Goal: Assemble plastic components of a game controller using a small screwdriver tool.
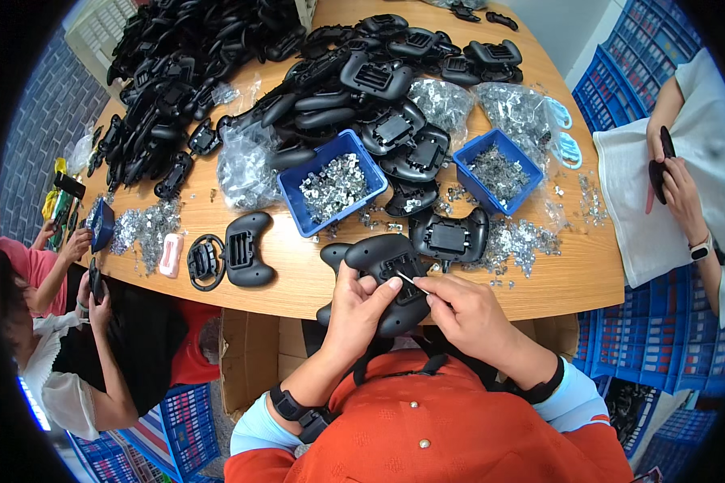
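Pinching now with the left hand [354, 306], thumb on the face, fingers at the upper left edge of a black game controller [379, 253]. Holding it at the near edge of the table [302, 278]: dull black, fat rounded grips, slotted hollow mid-body. Pointing a slim metal tool [404, 278] at that hollow, pinched between thumb and forefinger of the right hand [469, 315]. Making out only slivers of another black part [330, 254] at left, mostly covered. Losing the tool's rear end inside the right hand; can't tell about tip contact.

Left fingers [382, 295] hold a black controller [372, 252], right fingers [441, 287] a tool [405, 278].
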The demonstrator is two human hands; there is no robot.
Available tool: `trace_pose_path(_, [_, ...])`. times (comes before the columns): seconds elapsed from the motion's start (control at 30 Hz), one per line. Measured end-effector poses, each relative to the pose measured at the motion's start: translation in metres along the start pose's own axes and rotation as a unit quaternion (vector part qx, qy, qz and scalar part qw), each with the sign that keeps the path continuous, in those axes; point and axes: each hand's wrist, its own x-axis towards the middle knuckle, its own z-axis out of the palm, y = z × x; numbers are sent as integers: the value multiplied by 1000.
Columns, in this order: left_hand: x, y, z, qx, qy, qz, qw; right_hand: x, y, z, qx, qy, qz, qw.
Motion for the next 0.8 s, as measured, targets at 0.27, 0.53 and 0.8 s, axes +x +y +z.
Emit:
trace_pose_path(0.27, [-1,-3,1,4,-22,4,1000,1,-1,4,31,7,16,999])
trace_pose_path(0.53, [14,1,-8,-40,7,-40,998,17,8,27,5,131,3,991])
trace_pose_path(0.8, [15,11,-11,-14,42,-26,999,17,1,16,22,63,13,998])
